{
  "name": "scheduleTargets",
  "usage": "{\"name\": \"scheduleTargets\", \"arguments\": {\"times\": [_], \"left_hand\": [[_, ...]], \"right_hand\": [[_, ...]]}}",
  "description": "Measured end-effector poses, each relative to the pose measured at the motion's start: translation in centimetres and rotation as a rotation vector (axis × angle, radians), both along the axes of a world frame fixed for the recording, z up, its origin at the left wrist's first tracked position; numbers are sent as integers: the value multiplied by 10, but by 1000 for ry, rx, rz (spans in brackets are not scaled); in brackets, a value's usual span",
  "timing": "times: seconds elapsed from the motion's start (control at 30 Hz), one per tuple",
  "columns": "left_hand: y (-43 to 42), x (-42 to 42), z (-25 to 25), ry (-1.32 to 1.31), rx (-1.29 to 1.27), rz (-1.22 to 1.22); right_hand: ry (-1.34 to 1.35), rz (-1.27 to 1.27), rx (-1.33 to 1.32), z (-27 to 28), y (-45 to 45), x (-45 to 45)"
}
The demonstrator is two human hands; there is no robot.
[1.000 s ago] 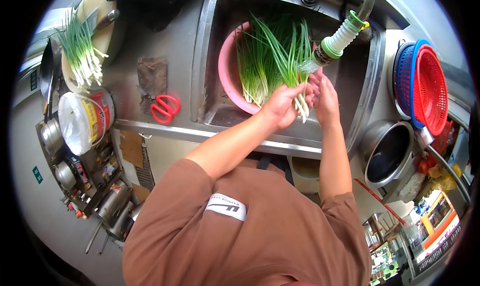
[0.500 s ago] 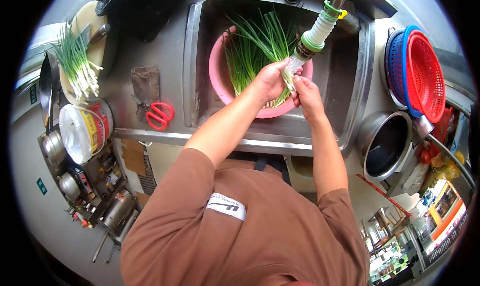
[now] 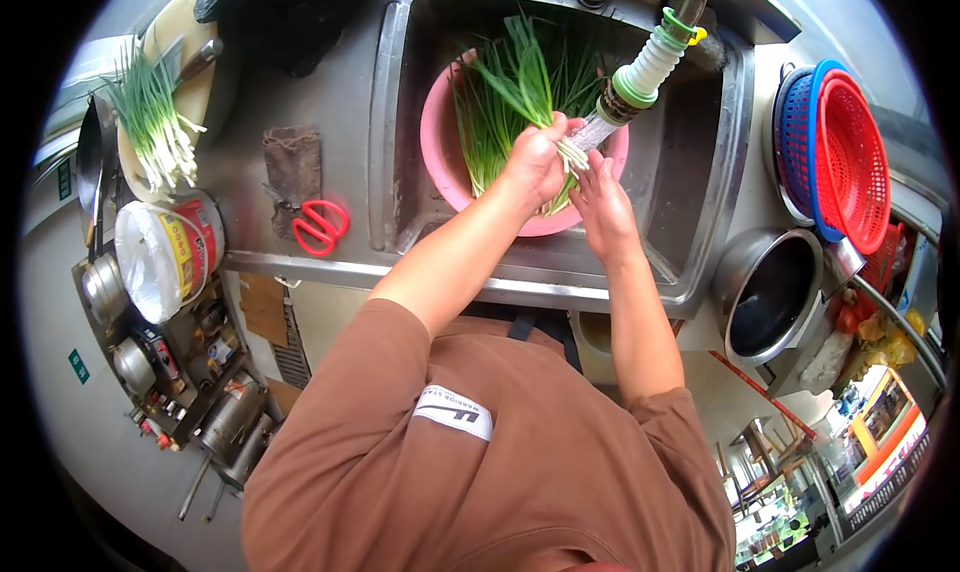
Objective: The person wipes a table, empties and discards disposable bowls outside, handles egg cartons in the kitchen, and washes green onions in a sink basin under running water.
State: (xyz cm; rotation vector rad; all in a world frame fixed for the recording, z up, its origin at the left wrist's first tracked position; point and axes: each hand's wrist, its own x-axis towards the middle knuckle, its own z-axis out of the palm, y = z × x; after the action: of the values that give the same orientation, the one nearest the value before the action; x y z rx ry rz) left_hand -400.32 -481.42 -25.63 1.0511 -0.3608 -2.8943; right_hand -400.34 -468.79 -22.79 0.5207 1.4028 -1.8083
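Note:
My left hand (image 3: 538,162) is closed around a bunch of spring onions (image 3: 527,82), green leaves pointing away and white root ends towards my right. Water runs from the white and green tap extension (image 3: 645,77) beside those ends. My right hand (image 3: 604,207) is open, fingers stretched out, just beneath the white ends; whether it touches them I cannot tell. Below both hands is a pink basin (image 3: 433,152) with more spring onions (image 3: 485,137) in it, standing in the metal sink (image 3: 660,197).
Left of the sink lie red-handled scissors (image 3: 322,227) and a brown cloth (image 3: 292,162). Further left, spring onions (image 3: 160,122) rest on a cutting board (image 3: 168,22) with a knife (image 3: 200,60). Red and blue colanders (image 3: 855,162) and a metal pot (image 3: 735,292) stand right.
My right hand has let go of the white ends, opened and dropped slightly lower. The bunch in my left hand has turned more upright, its white ends now pointing right.

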Motion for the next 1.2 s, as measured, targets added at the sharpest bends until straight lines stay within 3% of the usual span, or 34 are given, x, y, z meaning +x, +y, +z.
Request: {"name": "scheduleTargets", "arguments": {"times": [0.07, 0.13, 0.17, 0.2, 0.27, 0.33, 0.4, 0.47, 0.5, 0.6, 0.73, 0.83, 0.9, 1.03, 1.07, 1.1, 1.13, 1.2], "left_hand": [[1, -2, 2, -68, 83, 70], [6, 6, -4, 31, -21, -508], [20, 5, 20, -138, -100, -519], [25, 10, 26, -139, -55, -585], [25, 19, 40, -141, -38, -558], [25, 33, 56, -171, -78, -570], [24, 43, 49, -205, -122, -584], [22, 60, 22, -258, -125, -663], [15, 66, 36, -189, -258, -725], [0, 76, 73, -197, -100, -840], [-21, 94, 94, -138, -151, -862], [-38, 110, 85, -272, -510, -848], [-57, 109, 117, -238, -548, -872], [-97, 126, 141, -267, -556, -884], [-110, 131, 154, -269, -563, -892], [-121, 140, 167, -270, -558, -824], [-133, 145, 181, -266, -565, -742], [-156, 155, 221, -283, -622, -649]], "right_hand": [[43, -7, 30, -2, 7, 1], [88, -12, 59, -13, 21, -3], [55, 11, -16, -24, 35, -8], [21, 37, -91, -22, 35, -12], [-60, -21, -112, -15, 35, -14], [-156, 180, -198, -15, 39, -20], [-253, 240, -444, -15, 31, -25], [-117, 149, -180, -4, 0, -23], [-143, 109, -225, -10, -4, -25], [-216, 170, -175, -24, -16, -34], [-185, 111, -335, -36, -29, -44], [-222, 103, -347, -33, -38, -39], [-196, 100, -411, -34, -44, -47], [-102, 94, -182, -56, -50, -53], [-49, 87, -4, -58, -51, -48], [-7, 90, 180, -60, -48, -38], [-4, 101, 171, -65, -48, -33], [162, 453, 330, -82, -47, -15]]}}
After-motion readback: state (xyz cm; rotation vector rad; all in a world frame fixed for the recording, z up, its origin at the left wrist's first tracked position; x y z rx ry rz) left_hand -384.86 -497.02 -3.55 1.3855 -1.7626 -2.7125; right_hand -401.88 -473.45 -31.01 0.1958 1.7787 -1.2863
